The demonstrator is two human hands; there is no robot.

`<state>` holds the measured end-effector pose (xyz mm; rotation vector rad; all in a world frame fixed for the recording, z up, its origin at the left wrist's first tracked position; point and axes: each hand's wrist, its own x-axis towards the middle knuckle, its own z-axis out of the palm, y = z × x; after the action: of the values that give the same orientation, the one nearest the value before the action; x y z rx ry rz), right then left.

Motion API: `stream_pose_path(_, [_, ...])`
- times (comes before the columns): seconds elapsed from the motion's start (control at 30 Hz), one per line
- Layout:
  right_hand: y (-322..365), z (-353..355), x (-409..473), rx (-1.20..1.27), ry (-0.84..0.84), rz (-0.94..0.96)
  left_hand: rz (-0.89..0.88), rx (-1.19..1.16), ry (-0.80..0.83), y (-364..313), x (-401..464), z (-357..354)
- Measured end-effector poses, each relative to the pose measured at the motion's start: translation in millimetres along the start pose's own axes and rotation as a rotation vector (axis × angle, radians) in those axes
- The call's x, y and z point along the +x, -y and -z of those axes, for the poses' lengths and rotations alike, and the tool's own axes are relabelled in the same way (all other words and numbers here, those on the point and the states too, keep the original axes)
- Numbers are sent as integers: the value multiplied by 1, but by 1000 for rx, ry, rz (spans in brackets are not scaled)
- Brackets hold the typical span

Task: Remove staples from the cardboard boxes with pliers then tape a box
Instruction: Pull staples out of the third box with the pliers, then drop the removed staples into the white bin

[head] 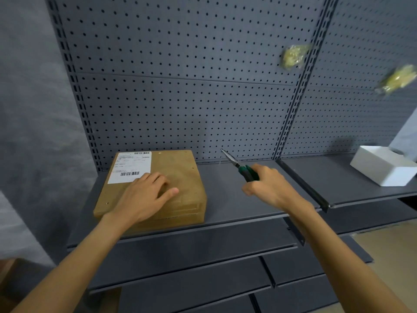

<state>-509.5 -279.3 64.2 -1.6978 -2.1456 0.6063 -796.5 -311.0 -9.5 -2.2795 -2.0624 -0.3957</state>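
On a grey metal shelf (pixel 225 199), a flat cardboard box (pixel 178 177) is pressed down by the left hand (pixel 144 195), whose fingers are laid loosely spread across the lid beside a white shipping label (pixel 130 167); the label's print is too small to be read. Green-handled pliers (pixel 240 166) are gripped in the right hand (pixel 268 186), held above the shelf just right of the box, tips pointed at the pegboard (pixel 180 86). Whether the tips are parted cannot be told. A white box (pixel 381 168) is cut off at the right edge, and two yellowish packets (pixel 293 56) on the pegboard are blurred beyond recognition.
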Motion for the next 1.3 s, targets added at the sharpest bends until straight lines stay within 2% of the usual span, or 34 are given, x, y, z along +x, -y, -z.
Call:
stream_pose_path(0.1, [-9,9,-2,-64,-59,11,41,53,43,-6,15,12])
stream_pose_path(0.2, [-17,24,-4,-133,-148,19,36,65,-44,-25,35,30])
stream_pose_path(0.33, [-42,48,-14,-210,-282,-6,-109,79,-199,-80,63,43])
stream_pose_path(0.5, [-99,76,-34,-301,-354,-101,-293,99,-308,-161,92,33])
stream_pose_path(0.77, [-207,124,-102,-364,-456,-363,-562,101,-349,-297,123,0])
stream_pose_path(0.93, [-259,159,-158,-390,-582,-527,-749,94,-390,-385,136,-6])
stream_pose_path(1.3, [-340,207,-275,-469,-693,-926,-1116,-127,-386,-571,140,-37])
